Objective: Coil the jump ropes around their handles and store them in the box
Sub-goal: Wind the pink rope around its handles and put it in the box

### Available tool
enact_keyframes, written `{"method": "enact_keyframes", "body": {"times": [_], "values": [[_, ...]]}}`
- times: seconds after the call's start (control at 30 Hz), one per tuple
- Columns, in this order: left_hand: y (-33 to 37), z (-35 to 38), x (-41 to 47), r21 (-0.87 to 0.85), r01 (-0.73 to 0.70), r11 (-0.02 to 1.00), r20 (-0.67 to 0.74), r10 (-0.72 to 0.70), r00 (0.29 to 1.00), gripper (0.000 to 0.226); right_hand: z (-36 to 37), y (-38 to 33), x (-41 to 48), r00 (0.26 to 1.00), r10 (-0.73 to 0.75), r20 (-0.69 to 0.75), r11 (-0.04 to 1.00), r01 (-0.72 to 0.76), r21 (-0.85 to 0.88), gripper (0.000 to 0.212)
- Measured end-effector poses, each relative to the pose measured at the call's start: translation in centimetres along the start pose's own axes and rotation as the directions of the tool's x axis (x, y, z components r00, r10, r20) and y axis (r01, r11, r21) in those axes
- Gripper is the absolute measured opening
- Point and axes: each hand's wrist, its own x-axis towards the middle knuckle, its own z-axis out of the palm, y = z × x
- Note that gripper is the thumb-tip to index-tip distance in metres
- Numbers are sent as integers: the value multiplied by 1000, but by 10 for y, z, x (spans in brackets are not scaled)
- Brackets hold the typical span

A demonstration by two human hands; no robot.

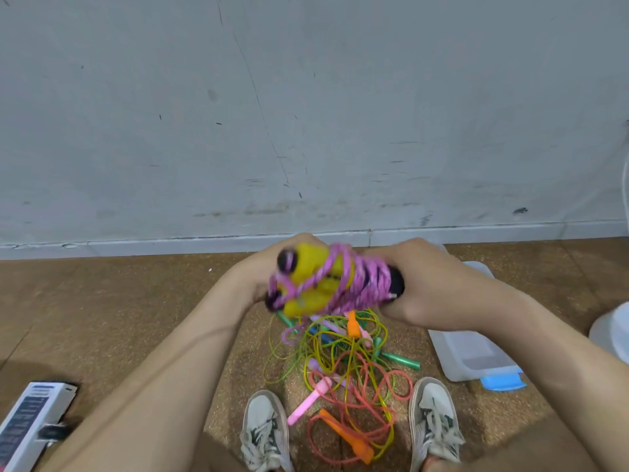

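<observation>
Head view: both hands closed on one blurred bundle held above the floor. Left hand [269, 270] gripping the yellow handles [313, 267], right hand [418, 287] clamped on their black far end, pink rope [364, 284] wound between. Risk: loose pink tail dangling below, apt to unwind if left untucked, or to snag the tangled ropes [343, 356] underneath. Clear box [473, 356] on the floor to the right, partly behind the right forearm. Shoes [263, 434] flanking the pile; white carton [30, 420] far left.

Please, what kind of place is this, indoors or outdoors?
Probably a plain indoor room, perhaps a storage corner: a scuffed white wall, a brown speckled floor, and a tangled pile of jump ropes beside a clear plastic box.
</observation>
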Motion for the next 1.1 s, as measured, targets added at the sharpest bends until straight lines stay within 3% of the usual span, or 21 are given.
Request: {"method": "enact_keyframes", "body": {"times": [0.07,0.13,0.23,0.33,0.47,0.53,0.63,0.73,0.8,0.9,1.03,1.1], "values": [[1,3,-1,-12,10,1000,-58,-10,998,38,-3,6,2,989,114,-93,969,-90,232,35],[11,15,-5,65,-143,988,-14,144,990,36,-4,8,4,964,238,-116,904,-176,390,43],[19,28,-5,26,-176,984,-23,176,984,38,-2,13,7,928,361,-98,833,-273,481,43],[16,33,-6,288,-222,932,-104,261,960,35,3,17,10,875,472,-107,774,-354,524,40],[18,39,-16,799,-240,552,-66,477,876,21,6,18,12,826,551,-119,739,-417,530,31],[21,39,-21,915,-199,352,-25,540,841,11,7,18,12,837,530,-134,805,-447,391,29],[30,43,-26,950,-207,232,50,543,839,8,13,21,14,835,536,-127,844,-528,91,26],[36,48,-27,929,-276,246,108,533,839,15,21,26,18,812,582,-40,801,-581,-146,15],[39,47,-28,886,-334,322,121,535,836,16,28,25,19,828,559,37,809,-535,-244,23],[37,36,-29,750,-417,513,56,579,813,14,35,15,19,877,464,122,858,-410,-310,31],[35,24,-30,600,-428,676,-26,551,834,22,34,-3,16,927,292,235,894,-177,-413,11],[35,19,-29,525,-392,755,-64,494,867,25,28,-12,13,942,211,260,886,-72,-458,12]]}}
